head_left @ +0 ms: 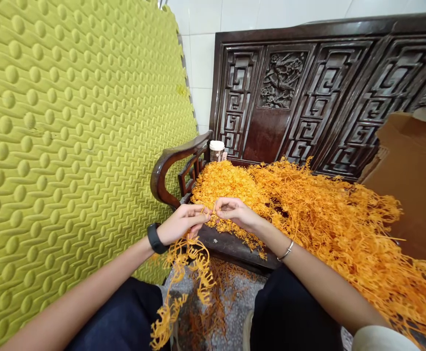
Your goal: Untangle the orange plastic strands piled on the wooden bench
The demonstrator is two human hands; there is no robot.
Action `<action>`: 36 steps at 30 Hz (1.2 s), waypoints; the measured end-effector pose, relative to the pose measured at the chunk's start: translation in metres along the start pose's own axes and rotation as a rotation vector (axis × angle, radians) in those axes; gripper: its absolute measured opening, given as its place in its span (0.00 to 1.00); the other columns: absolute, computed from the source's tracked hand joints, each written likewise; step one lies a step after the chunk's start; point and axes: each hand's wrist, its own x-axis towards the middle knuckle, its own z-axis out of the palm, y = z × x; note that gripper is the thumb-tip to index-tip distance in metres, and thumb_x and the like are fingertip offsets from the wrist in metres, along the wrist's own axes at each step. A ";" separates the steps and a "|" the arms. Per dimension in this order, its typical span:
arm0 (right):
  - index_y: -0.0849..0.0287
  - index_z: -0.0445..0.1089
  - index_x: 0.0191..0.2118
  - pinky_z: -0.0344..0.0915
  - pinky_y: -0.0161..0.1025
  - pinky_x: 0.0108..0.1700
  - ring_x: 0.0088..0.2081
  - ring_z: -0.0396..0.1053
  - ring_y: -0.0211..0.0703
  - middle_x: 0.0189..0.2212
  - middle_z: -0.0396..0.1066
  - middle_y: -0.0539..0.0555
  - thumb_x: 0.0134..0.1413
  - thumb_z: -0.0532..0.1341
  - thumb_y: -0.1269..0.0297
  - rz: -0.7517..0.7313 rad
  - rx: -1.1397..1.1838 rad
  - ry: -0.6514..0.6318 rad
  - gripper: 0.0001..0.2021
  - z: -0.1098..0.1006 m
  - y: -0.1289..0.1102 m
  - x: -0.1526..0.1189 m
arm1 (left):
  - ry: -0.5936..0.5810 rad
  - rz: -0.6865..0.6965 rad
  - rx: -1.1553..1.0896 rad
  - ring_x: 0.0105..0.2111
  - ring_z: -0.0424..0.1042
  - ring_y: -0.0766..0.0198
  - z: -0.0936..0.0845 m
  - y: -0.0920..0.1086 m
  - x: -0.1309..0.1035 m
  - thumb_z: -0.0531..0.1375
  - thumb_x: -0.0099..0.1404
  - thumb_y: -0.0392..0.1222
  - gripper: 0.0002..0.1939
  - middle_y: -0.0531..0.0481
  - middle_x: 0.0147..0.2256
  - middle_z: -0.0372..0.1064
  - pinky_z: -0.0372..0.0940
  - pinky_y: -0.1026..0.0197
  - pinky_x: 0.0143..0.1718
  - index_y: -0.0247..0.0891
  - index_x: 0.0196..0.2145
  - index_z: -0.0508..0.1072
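My left hand [187, 220] is closed on an orange strand of curly, branching pieces [201, 273], which dangles below it over the floor. Close against its fingertips, my right hand [233, 212] pinches a small bit of the same orange stuff. Between the two hands a thin orange stem shows, though the fingers partly hide it. Just behind the hands, a heap of small orange pieces [227, 183] lies on the dark wooden bench [216, 241]. To the right spreads a larger pile of orange branching strands [330, 209].
A carved bench back [271, 131] and curved armrest [161, 175] enclose the far and left sides. A lidded cup [217, 150] stands in the corner. Cardboard [414, 180] leans at right. Yellow-green foam matting [88, 146] fills the left. Orange-brown scraps [213, 302] litter the floor.
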 end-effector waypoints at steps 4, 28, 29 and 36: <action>0.67 0.64 0.28 0.59 0.37 0.37 0.30 0.62 0.35 0.26 0.60 0.53 0.43 0.60 0.72 -0.032 0.058 -0.040 0.05 -0.006 0.003 0.001 | -0.010 -0.010 -0.099 0.11 0.50 0.75 -0.002 -0.002 -0.004 0.54 0.59 0.44 0.14 0.57 0.12 0.46 0.50 0.69 0.16 0.27 0.35 0.62; 0.66 0.61 0.45 0.59 0.37 0.45 0.45 0.59 0.40 0.48 0.56 0.59 0.42 0.60 0.63 -0.085 -0.577 0.665 0.22 -0.083 0.015 0.011 | 0.299 -0.037 -0.455 0.32 0.67 0.65 0.016 0.002 0.019 0.52 0.61 0.38 0.19 0.35 0.45 0.59 0.62 0.64 0.33 0.24 0.48 0.57; 0.68 0.64 0.40 0.59 0.37 0.45 0.42 0.61 0.39 0.42 0.61 0.59 0.46 0.58 0.59 -0.076 -0.515 0.544 0.18 -0.074 0.010 0.009 | 0.307 -0.028 -0.469 0.32 0.68 0.65 0.017 0.002 0.020 0.52 0.61 0.38 0.19 0.34 0.45 0.59 0.63 0.63 0.34 0.24 0.48 0.57; 0.66 0.64 0.35 0.59 0.34 0.39 0.35 0.62 0.34 0.33 0.65 0.54 0.49 0.55 0.54 -0.097 -0.664 0.013 0.17 -0.018 -0.007 -0.001 | 0.428 0.010 -0.567 0.34 0.67 0.63 0.016 -0.002 0.020 0.53 0.60 0.36 0.18 0.37 0.44 0.61 0.63 0.61 0.35 0.24 0.47 0.59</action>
